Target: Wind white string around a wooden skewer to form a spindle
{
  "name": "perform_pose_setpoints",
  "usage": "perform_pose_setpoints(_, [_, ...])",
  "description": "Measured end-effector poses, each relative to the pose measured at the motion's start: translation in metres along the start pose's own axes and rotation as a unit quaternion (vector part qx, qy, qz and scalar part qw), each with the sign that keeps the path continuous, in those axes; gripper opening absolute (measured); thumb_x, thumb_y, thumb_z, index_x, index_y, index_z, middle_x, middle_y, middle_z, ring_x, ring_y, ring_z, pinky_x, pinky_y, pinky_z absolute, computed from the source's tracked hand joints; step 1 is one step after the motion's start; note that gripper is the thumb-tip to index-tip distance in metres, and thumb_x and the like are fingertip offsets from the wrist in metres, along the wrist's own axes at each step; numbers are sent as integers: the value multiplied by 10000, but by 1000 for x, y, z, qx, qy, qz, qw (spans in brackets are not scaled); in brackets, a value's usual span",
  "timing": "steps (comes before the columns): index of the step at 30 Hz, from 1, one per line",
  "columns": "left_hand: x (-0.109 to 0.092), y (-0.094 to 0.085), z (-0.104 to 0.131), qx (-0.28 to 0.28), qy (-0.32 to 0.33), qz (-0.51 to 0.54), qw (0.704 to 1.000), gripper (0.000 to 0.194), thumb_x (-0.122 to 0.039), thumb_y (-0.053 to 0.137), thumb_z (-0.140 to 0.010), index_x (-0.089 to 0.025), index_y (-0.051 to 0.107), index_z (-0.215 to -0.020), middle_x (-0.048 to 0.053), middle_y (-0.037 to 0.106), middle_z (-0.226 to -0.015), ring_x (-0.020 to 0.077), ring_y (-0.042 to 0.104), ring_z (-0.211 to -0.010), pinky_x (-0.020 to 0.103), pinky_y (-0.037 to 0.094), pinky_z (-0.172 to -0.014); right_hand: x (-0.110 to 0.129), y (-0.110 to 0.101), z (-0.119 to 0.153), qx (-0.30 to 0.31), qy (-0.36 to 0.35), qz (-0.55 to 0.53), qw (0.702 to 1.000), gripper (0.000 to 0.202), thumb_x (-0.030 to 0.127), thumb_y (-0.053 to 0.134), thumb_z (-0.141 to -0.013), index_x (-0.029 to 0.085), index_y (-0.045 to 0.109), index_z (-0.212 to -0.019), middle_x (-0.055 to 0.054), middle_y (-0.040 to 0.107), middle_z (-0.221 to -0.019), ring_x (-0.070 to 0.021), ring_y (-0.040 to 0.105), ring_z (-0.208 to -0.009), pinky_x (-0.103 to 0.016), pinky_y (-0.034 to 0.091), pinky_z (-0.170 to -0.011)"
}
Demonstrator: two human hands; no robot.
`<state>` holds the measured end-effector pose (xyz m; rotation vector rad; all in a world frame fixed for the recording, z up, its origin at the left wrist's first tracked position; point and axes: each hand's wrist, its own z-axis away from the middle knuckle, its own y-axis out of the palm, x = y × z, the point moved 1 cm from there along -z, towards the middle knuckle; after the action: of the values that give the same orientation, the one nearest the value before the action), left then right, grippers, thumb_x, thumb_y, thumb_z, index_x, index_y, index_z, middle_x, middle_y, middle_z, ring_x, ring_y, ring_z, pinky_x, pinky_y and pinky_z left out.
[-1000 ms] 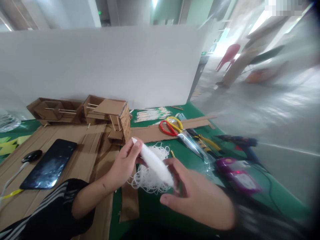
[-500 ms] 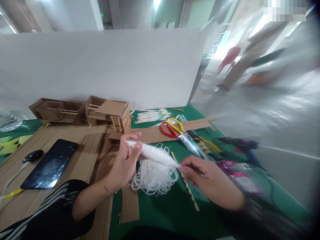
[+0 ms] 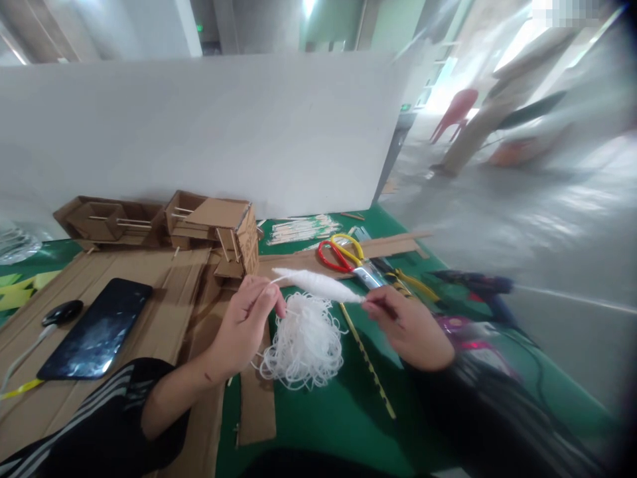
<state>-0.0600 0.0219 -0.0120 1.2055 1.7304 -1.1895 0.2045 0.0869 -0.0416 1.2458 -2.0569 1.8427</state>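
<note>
A spindle-shaped bundle of white string (image 3: 321,285) hangs in the air, its right tip pinched by my right hand (image 3: 411,328). At its left end my left hand (image 3: 251,318) is closed, thumb against fingers, on a white strand that runs to the bundle. Under the bundle lies a loose tangled heap of white cord (image 3: 304,345) on the green table (image 3: 328,441). Just right of the heap is a thin yellow-and-black patterned stick (image 3: 371,365).
Scissors (image 3: 343,255) with red and yellow handles lie behind the bundle. Cardboard boxes (image 3: 219,222), a phone (image 3: 94,328) and a black mouse (image 3: 62,312) are on the left. Pliers (image 3: 415,285) and a power drill (image 3: 478,285) are on the right.
My left hand has let go of the bundle's body and now pinches a strand at its left. My right hand has risen slightly, and the bundle has moved up.
</note>
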Motion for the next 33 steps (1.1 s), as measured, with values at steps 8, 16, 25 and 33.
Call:
perform_pose_setpoints(8, [1,11,15,203,-178,287,919,406,-499,370,-956,-189,625,-894,-9,561,-588,116,519,-435,231,414,-452,-4,11,6,-131,-52,171,975,222,355,471,-955,214,635,-906,-48,729,-753,-178,644,-549,-289,477,-596])
perform_pose_setpoints(16, [-40,22,36,434,-39,21,900,533,-353,269,-1004,-142,708,-789,41,645,-717,107,581,-647,196,463,-659,-5,18,4,-280,-164,167,931,131,273,593,-904,208,683,-834,-17,741,-725,-135,646,-529,-236,480,-570])
perform_pose_setpoints(25, [-36,25,34,440,-20,-12,898,533,-277,265,-1000,-158,722,-752,19,663,-701,106,600,-676,181,450,-708,-2,17,4,-286,-138,172,933,133,293,601,-906,216,694,-852,-9,741,-732,-131,653,-537,-235,474,-582])
perform_pose_setpoints(33, [-28,23,34,391,-85,57,915,536,-286,283,-990,-143,670,-649,17,598,-646,106,560,-630,195,430,-620,-2,17,5,-264,-116,140,947,178,319,546,-934,218,681,-878,1,701,-610,-158,660,-537,-247,481,-587])
